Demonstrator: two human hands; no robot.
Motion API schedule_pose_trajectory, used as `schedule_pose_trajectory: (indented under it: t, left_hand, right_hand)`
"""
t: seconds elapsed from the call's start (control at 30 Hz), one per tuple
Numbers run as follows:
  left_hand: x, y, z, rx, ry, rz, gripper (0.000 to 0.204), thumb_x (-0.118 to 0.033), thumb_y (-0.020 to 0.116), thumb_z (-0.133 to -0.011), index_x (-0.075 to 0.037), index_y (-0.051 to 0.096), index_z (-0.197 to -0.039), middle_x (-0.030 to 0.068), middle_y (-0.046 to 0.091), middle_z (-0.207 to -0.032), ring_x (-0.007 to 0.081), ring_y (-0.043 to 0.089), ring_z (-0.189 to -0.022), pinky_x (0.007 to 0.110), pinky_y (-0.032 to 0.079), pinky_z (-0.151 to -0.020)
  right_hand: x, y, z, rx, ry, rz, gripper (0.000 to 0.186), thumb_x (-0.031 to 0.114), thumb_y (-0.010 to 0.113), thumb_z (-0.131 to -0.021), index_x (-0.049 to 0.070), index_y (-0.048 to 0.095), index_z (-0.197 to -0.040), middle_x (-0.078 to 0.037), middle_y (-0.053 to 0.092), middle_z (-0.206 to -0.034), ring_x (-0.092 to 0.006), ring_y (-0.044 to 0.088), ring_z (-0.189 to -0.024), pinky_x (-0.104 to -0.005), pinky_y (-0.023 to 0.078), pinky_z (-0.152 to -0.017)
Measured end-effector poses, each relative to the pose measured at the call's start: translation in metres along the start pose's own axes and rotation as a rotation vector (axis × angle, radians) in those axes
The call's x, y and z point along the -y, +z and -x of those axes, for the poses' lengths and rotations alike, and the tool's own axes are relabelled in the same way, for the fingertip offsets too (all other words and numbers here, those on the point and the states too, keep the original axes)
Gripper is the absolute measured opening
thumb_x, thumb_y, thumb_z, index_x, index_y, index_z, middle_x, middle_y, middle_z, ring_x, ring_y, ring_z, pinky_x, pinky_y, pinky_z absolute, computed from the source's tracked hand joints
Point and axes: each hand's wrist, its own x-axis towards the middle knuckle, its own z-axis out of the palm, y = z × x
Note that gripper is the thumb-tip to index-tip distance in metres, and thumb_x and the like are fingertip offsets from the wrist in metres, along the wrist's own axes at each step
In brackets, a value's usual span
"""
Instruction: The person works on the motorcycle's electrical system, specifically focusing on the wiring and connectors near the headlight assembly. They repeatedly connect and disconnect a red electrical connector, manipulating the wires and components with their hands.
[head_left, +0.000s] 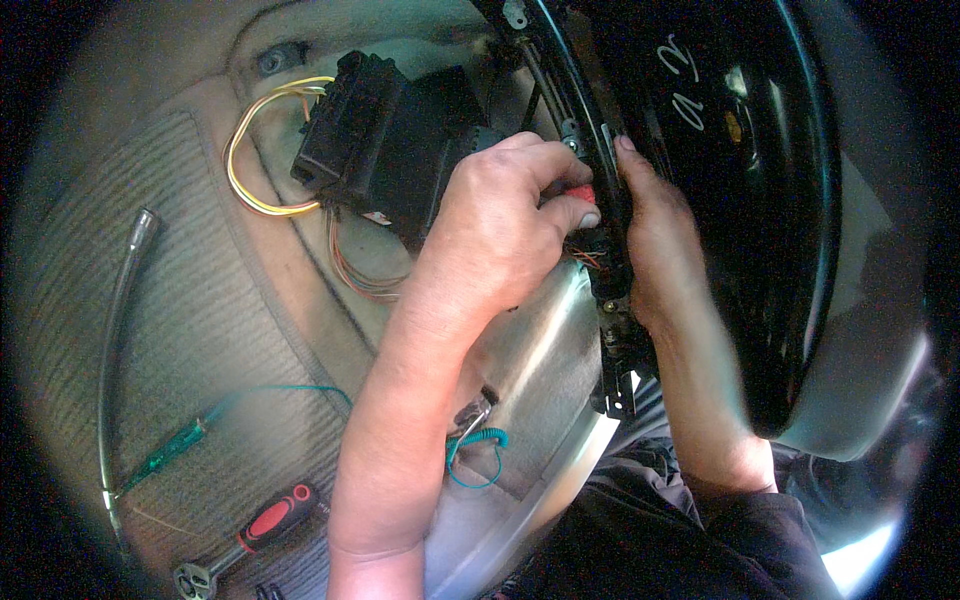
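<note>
Just right of upper centre, the left hand (505, 212) pinches a small red piece (578, 193), likely light, stiff and best held by its sides; the right hand (662, 240) is at the black panel (745, 260), though I can't tell its grip.

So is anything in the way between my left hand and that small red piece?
Nothing visible: your left hand pinches the small red piece between thumb and fingers. The black metal rail is just to its right, and thin wires show just below.
</note>
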Motion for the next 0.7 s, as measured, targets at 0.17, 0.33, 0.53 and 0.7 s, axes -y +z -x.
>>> schedule_pose_trajectory:
  t: [0.17,0.33,0.53,0.7]
  left_hand:
    - [-0.002,-0.001,0.001,-0.032,0.062,-0.081,0.018,-0.007,0.077,-0.076,-0.001,0.070,-0.091,0.0119,0.065,-0.084,0.0246,0.065,-0.077,0.033,0.051,-0.070]
    - [-0.004,0.001,-0.002,-0.021,0.081,-0.085,0.018,-0.008,0.076,-0.075,0.000,0.069,-0.090,0.0133,0.064,-0.085,0.0269,0.064,-0.077,0.035,0.051,-0.070]
    - [-0.003,-0.002,-0.001,-0.029,0.094,-0.078,0.016,-0.006,0.075,-0.078,0.000,0.069,-0.092,0.0115,0.066,-0.087,0.0234,0.065,-0.075,0.033,0.051,-0.071]
    - [0.006,-0.013,-0.003,0.062,-0.154,0.179,0.018,-0.005,0.072,-0.083,-0.001,0.068,-0.100,0.0082,0.071,-0.090,0.0126,0.064,-0.071,0.027,0.052,-0.067]
  right_hand:
    - [-0.006,-0.004,-0.005,0.019,-0.026,0.070,0.040,0.039,0.056,-0.098,0.004,0.069,-0.112,-0.008,0.069,-0.099,-0.0153,0.065,-0.087,-0.0284,0.051,-0.077]
    - [0.003,0.004,0.000,-0.004,-0.072,0.025,0.036,0.033,0.048,-0.102,0.003,0.063,-0.115,-0.010,0.067,-0.098,-0.0192,0.063,-0.087,-0.0327,0.049,-0.079]
    - [-0.007,-0.001,-0.009,0.001,-0.072,0.036,0.038,0.035,0.052,-0.100,0.005,0.065,-0.117,-0.009,0.068,-0.101,-0.0173,0.064,-0.089,-0.0300,0.049,-0.080]
    - [0.002,0.004,-0.002,-0.024,0.012,0.068,0.040,0.040,0.053,-0.099,0.006,0.068,-0.115,-0.006,0.070,-0.098,-0.0150,0.066,-0.087,-0.0280,0.051,-0.078]
